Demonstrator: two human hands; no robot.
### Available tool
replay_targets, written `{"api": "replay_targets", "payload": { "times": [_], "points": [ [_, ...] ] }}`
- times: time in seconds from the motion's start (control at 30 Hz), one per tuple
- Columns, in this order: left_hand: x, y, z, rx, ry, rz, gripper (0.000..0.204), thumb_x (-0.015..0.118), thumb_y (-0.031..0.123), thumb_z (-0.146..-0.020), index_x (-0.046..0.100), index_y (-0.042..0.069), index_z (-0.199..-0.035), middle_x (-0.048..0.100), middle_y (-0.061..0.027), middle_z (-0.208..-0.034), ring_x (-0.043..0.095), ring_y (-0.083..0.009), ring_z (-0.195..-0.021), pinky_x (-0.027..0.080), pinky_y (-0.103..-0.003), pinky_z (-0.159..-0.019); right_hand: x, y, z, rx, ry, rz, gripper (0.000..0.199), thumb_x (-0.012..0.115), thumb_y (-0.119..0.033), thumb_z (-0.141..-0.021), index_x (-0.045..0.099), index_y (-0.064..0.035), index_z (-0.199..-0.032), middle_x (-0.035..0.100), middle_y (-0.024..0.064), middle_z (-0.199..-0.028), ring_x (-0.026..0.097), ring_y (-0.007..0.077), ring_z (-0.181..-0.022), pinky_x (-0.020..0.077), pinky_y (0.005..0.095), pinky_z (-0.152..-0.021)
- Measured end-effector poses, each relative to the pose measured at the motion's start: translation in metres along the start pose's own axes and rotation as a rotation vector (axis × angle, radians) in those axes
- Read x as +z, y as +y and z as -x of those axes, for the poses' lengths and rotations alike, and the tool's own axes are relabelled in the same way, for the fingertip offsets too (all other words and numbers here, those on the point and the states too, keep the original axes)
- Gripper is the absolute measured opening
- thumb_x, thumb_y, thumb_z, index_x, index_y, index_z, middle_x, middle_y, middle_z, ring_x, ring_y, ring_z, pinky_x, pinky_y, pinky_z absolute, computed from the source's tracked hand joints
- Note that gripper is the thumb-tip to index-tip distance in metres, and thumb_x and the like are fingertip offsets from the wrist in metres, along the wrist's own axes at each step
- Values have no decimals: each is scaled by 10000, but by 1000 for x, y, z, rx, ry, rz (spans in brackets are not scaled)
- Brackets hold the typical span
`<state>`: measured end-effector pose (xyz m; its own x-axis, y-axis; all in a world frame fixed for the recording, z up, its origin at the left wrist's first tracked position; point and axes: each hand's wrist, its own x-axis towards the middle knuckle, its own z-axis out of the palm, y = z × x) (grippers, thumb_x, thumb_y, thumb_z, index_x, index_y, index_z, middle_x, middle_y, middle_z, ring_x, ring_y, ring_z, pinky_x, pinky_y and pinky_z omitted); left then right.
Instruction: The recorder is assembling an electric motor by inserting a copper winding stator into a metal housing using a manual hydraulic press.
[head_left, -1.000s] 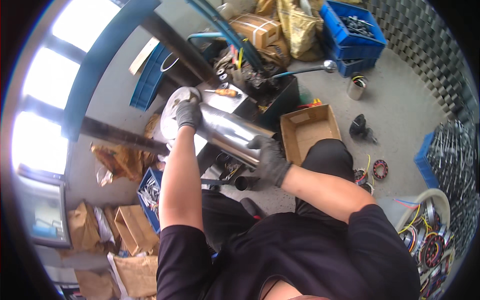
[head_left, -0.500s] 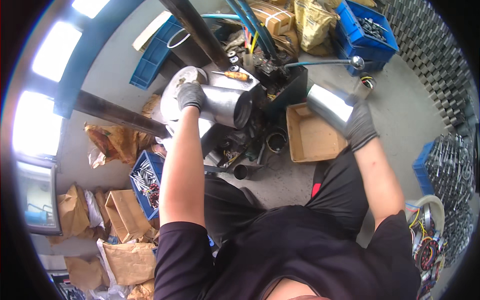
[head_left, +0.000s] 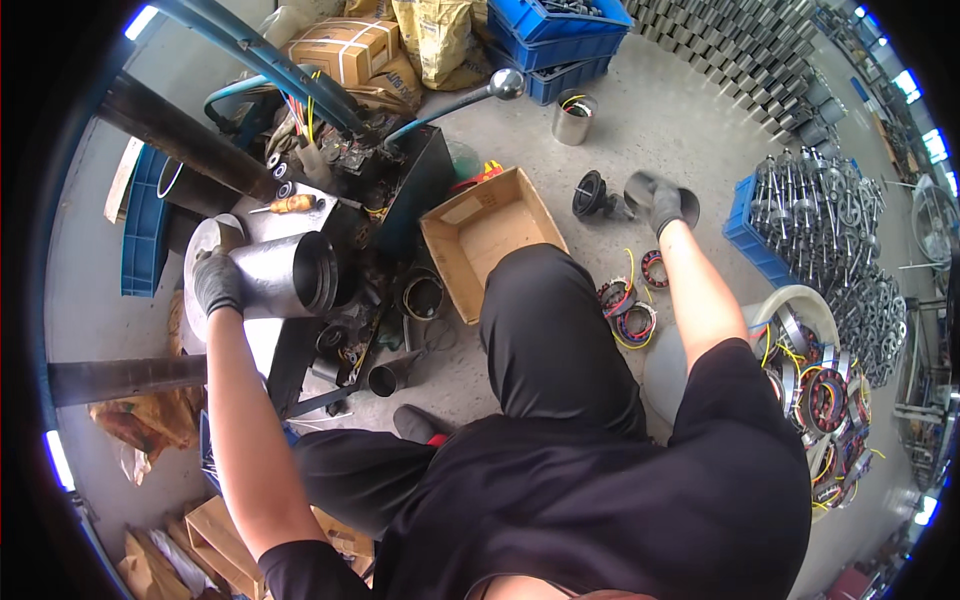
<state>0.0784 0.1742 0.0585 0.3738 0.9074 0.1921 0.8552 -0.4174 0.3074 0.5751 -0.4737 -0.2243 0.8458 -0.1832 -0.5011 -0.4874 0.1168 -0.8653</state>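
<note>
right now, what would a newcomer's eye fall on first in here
Probably the wide metal cylinder lying on its side at the left, with the gloved left hand at its far-left end. Next, the right hand on a metal sleeve over the floor at the right, and the massed grey metal tubes at the top right.

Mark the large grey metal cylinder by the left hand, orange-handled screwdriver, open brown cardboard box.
Large grey metal cylinder [head_left: 272, 278]: head view, outer side wall.
Orange-handled screwdriver [head_left: 293, 204]: head view, handle.
Open brown cardboard box [head_left: 488, 240]: head view, bare inside bottom.
</note>
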Motion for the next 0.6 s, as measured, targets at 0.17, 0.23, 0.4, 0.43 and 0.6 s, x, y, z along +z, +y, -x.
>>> {"api": "replay_targets", "payload": {
  "times": [0.17, 0.23, 0.4, 0.43, 0.6],
  "points": [
    [-45, -83, -9, 5, 114, -52, 483, 468, 349, -1020, 676, -33, -1230, 628, -262, -1361, 560, -418, -1297, 438, -423, -1079, 62, 127, -7, -349, -289, 1649, 273, 550, -134, -944, 727, -40, -1129, 720, 158, -1146, 695, 276, -930, 576, 407, -797],
    [-30, -62, -15, 4, 26, 91, 421, 441, 300, -1029, 690, -12, -1166, 640, -262, -1333, 568, -408, -1285, 445, -422, -1072, 4, 151, -96, -487, -275, 2166, 284, 509, -112, -987, 742, -41, -1132, 733, 142, -1160, 692, 253, -914, 567, 378, -806],
    [-16, -6, 19, -73, -22, 66, 520, 402, 429, -1006, 718, 60, -1189, 692, -251, -1228, 634, -433, -1152, 452, -479, -1010, -104, 158, -185, -610, 272, 1777, 271, 537, -212, -952, 786, -110, -984, 762, 103, -988, 709, 303, -968, 523, 448, -864],
    [-71, -33, 25, -125, 47, -4, 505, 418, 413, -1010, 723, 37, -1155, 699, -259, -1198, 639, -441, -1116, 457, -471, -988, 1, 207, -112, -652, -21, 1638, 356, 426, -181, -1040, 718, -44, -1191, 710, 127, -1264, 680, 283, -1109, 539, 399, -936],
    [-15, -43, 4, -29, -6, 296, 438, 483, 324, -1013, 701, -44, -1106, 713, -280, -1077, 645, -443, -996, 483, -436, -910, -49, 103, -82, -376, 363, 1465, 481, 620, -368, -917, 671, -68, -1289, 623, 158, -1405, 589, 331, -1295, 461, 420, -1100]
  ]
}}
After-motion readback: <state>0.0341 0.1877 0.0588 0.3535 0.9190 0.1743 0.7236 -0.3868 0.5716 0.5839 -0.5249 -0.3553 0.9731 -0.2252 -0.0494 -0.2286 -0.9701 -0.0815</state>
